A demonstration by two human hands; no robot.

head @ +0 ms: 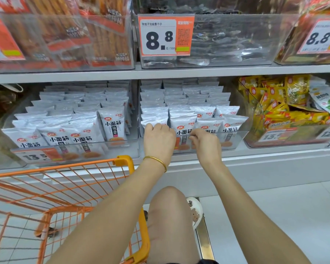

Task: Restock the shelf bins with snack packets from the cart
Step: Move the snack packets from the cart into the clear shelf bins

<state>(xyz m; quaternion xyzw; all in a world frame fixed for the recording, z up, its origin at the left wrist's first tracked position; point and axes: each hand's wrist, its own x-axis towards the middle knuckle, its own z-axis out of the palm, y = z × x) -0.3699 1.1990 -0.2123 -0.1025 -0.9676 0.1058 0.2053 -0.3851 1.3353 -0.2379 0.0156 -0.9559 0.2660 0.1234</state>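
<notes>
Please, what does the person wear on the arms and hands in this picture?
No sleeves or gloves are in view. The left hand has a thin gold bangle round its wrist. The right hand shows no ring, watch or bracelet.

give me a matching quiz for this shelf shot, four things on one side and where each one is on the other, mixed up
Things:
1. white packets
2. yellow packets
3. cart
4. bracelet

Places:
a. around the wrist of the left hand
b. lower right bin
c. on the floor, left of the person's arms
d. two lower bins, middle of the picture

Pairs: 1-d, 2-b, 3-c, 4-a
</notes>
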